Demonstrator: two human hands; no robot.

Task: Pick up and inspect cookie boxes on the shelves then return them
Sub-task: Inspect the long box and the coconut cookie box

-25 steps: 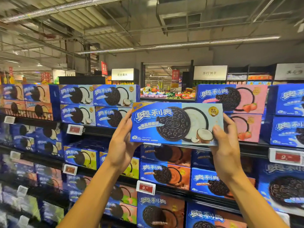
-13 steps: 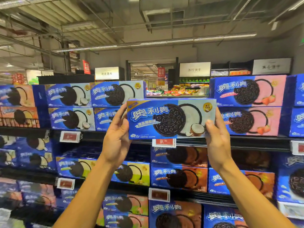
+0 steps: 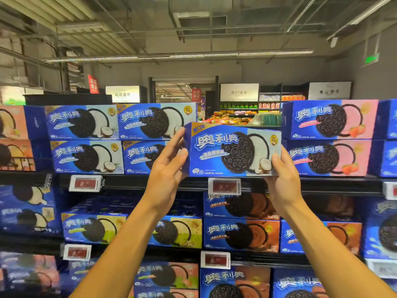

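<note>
Two hands hold one cookie box (image 3: 233, 150) between them, raised in front of the top shelf (image 3: 150, 181).

Left hand (image 3: 166, 168): fingers extended upward along the box's left end, thumb toward the near side; the blue end panel rests against the fingertips. Grip is loose and long-fingered, not a fist.

Right hand (image 3: 283, 179): fingers curled round the box's lower right corner, thumb lying on the front face beside the printed coconut.

Cookie box, held: blue front with white lettering, a dark sandwich cookie and a coconut half pictured, pale blue right portion. It is tilted slightly, left end turned toward the camera, lower edge level with the shelf lip, in the gap between two stacks.

Coconut boxes (image 3: 83, 138): four of the same design, stacked two by two on the top shelf, just left of the held box.

Strawberry boxes (image 3: 330, 138): two with pink fronts, stacked, just right of the held box.

Price tags (image 3: 224, 186): red and white, clipped along the shelf edges; one sits directly under the held box.

Chocolate boxes (image 3: 241, 235): brown-fronted, on the shelf below, between the forearms.

Green boxes (image 3: 94, 230): on the same lower shelf, to the left.

Aisle signs (image 3: 239, 92): white with dark characters, in the background.
</note>
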